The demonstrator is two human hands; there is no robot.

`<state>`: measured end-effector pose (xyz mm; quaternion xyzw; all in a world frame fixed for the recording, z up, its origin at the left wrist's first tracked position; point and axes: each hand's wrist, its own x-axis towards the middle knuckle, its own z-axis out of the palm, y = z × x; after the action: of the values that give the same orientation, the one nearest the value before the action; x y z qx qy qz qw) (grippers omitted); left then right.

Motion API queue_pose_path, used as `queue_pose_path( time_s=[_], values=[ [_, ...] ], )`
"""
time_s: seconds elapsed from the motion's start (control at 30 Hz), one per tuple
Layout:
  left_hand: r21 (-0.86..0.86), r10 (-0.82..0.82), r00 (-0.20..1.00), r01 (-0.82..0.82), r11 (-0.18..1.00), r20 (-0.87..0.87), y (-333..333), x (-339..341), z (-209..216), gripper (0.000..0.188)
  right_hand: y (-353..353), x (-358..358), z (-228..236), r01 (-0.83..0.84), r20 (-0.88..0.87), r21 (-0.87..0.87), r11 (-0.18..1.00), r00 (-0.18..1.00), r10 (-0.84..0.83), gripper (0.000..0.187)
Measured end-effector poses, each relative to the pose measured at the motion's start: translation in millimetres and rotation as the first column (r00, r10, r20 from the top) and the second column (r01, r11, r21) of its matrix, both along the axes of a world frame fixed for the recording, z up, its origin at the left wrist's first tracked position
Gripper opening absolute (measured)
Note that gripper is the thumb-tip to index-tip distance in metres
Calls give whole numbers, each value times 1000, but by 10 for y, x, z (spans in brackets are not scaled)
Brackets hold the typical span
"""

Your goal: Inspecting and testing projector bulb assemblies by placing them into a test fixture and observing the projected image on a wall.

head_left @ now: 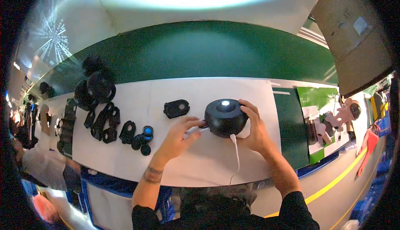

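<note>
Smooth, semi-gloss plastic-like surf. is being shown by unit [226, 120], matt paper-like fin. by sheet [137, 95], matt cloth by R slv. [296, 210]

Place: a workshop or factory floor, of the assembly kind.
Evidence:
- Workbench [293, 132], long, green-topped, partly covered with white sheeting [206, 159].
- Flat black parts [109, 123], several of like shape, loosely grouped at the left of the sheeting.
- Round black pieces [101, 87], clustered behind these.
- Green sheet [306, 97], at the right, bearing mixed pale and dark pieces.
- Blue framework [85, 184], beneath the bench.
- Floor, grey, marked with a yellow line [329, 189].
- Blue containers [377, 184], far right, blurred; exact kind unclear.
- Brown board [350, 38], upper right, cardboard-like.
- Overhead light, strong, glaring off the pale surface [200, 15] beyond the bench.
</note>
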<state>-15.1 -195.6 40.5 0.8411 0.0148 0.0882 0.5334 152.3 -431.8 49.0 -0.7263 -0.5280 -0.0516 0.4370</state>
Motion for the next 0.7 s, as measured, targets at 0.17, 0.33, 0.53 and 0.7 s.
queue_pose_path(
  time_s=[0.17,0.33,0.53,0.7],
  values=[
    [-472,200,946,-60,880,254,-470,268,-225,98,82,-107,-18,-40,-7,-59,997,999,40,100],
    [-462,236,936,-94,882,261,-525,452,-131,107,32,-124,11,42,23,-10,999,999,-42,99],
    [-371,-77,996,86,924,39,-136,503,85,98,24,-184,86,57,44,-91,994,998,-53,98],
    [-293,-82,997,78,953,-3,-13,535,-36,95,34,-268,46,89,17,-56,994,996,-88,97]
  ],
)
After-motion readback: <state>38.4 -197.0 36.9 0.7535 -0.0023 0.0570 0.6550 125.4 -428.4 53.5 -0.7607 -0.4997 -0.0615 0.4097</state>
